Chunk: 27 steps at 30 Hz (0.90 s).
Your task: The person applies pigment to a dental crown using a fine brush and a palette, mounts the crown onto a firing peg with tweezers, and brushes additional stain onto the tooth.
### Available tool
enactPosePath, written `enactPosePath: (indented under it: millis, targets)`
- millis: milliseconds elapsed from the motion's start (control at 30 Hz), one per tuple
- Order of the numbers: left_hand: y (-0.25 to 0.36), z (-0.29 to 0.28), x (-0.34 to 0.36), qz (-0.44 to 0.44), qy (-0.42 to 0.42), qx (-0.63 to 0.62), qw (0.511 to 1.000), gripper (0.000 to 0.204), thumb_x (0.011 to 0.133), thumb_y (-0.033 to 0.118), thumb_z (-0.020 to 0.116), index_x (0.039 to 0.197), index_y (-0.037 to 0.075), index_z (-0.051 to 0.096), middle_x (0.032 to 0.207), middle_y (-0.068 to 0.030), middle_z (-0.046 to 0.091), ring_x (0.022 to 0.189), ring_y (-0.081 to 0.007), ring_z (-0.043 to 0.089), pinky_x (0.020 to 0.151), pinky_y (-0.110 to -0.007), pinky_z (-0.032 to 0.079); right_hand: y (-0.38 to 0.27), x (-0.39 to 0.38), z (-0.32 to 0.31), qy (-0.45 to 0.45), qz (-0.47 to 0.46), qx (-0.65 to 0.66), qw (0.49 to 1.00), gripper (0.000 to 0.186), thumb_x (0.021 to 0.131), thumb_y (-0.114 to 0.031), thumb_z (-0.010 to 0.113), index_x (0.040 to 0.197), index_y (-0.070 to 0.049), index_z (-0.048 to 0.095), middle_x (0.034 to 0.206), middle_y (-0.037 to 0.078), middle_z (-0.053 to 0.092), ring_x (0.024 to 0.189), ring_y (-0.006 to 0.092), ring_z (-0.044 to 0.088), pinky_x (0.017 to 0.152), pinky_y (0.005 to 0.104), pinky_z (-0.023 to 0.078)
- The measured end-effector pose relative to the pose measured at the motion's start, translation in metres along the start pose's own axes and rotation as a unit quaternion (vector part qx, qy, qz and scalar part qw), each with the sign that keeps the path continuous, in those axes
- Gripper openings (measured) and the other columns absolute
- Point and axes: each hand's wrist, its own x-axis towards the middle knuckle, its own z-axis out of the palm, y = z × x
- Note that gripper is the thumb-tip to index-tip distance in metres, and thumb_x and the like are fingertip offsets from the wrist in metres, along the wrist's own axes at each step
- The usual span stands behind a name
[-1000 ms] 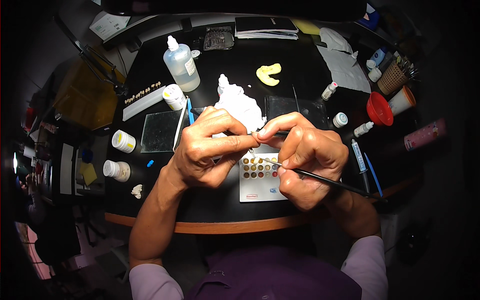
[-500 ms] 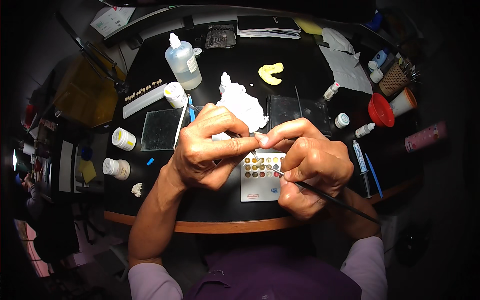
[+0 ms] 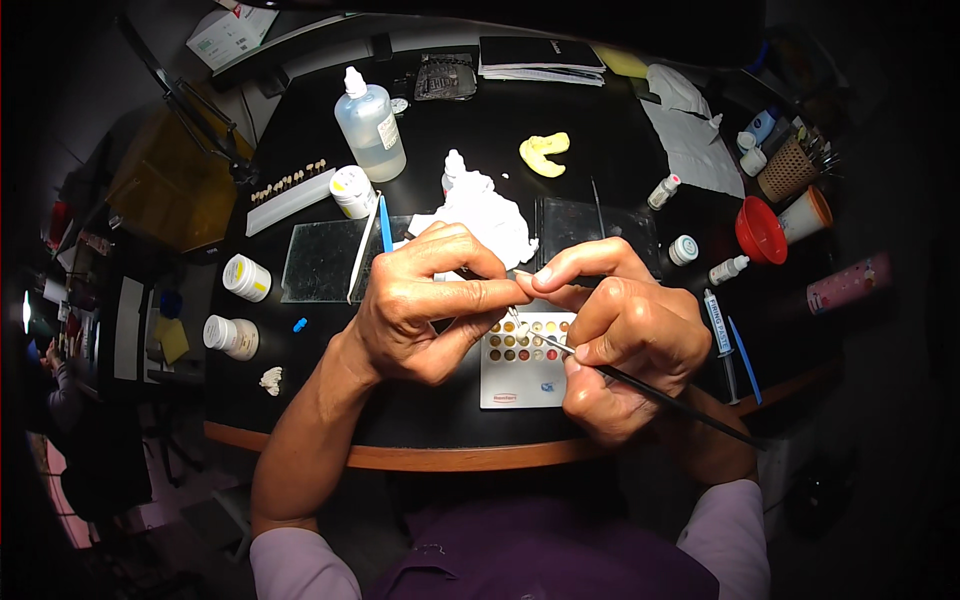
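My left hand [image 3: 430, 300] is closed in a pinch on a thin metal holder [image 3: 512, 313], mostly hidden by the fingers. A small pale tooth-like piece [image 3: 520, 330] shows at its lower end. My right hand [image 3: 635, 335] grips a fine brush [image 3: 680, 402] with a dark handle. Its tip is at or very near the pale piece; contact is too small to tell. The fingertips of both hands meet above. Beneath them lies a white palette [image 3: 515, 393] with rows of coloured wells, partly covered by my right hand.
Beyond my hands lie crumpled white tissue [image 3: 490, 225], a glass plate [image 3: 315, 265] and a yellow dental-arch model [image 3: 545, 155]. A clear bottle [image 3: 370, 135] and white jars [image 3: 247, 278] stand left. At right are a red bowl [image 3: 760, 230], a syringe [image 3: 722, 345] and a dark slab [image 3: 630, 235].
Both hands keep their grips and stay together, with only slight shifts. The whole view has moved a little. The brush tip remains near the pale piece.
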Motion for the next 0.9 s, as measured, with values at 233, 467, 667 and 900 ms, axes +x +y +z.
enactPosePath:
  millis: [233,467,667,900]
  targets:
    - [0.002,-0.001,0.001,0.005,-0.001,0.001,1.000,0.035,0.065,-0.007,0.077,0.098,0.005,0.084,0.084,-0.0050,0.072,0.073,-0.0201,0.067,0.068,-0.033,0.049,-0.002,0.000,0.001,-0.008,-0.006,-0.015,1.000,0.020,0.064,0.010,0.064,0.072,-0.005,0.053,0.071,0.005,0.062,0.101,0.0326,0.074,0.092,0.0444,0.065]
    - [0.002,-0.002,0.001,0.023,-0.005,0.032,0.999,0.037,0.064,-0.004,0.076,0.099,0.006,0.084,0.084,-0.0033,0.070,0.072,-0.0193,0.064,0.067,-0.033,0.045,-0.003,0.000,0.001,-0.012,-0.010,-0.016,1.000,0.021,0.064,0.010,0.065,0.072,-0.005,0.053,0.071,0.006,0.062,0.102,0.0328,0.074,0.092,0.0449,0.065]
    - [0.001,-0.004,0.002,0.032,-0.010,0.067,0.997,0.039,0.062,-0.003,0.074,0.099,0.007,0.083,0.083,-0.0025,0.069,0.073,-0.0191,0.063,0.067,-0.034,0.042,-0.002,0.002,-0.007,-0.029,0.002,-0.012,1.000,0.019,0.066,0.009,0.063,0.073,-0.005,0.053,0.069,0.007,0.060,0.105,0.0342,0.070,0.094,0.0489,0.065]
    - [-0.007,-0.021,0.000,0.030,0.031,0.110,0.993,0.038,0.064,-0.005,0.071,0.099,-0.001,0.084,0.081,-0.0081,0.068,0.071,-0.0200,0.062,0.066,-0.033,0.047,0.025,0.008,-0.027,-0.110,0.156,0.049,0.980,0.011,0.069,0.006,0.067,0.070,-0.003,0.060,0.068,0.005,0.064,0.091,0.0211,0.061,0.086,0.0358,0.053]
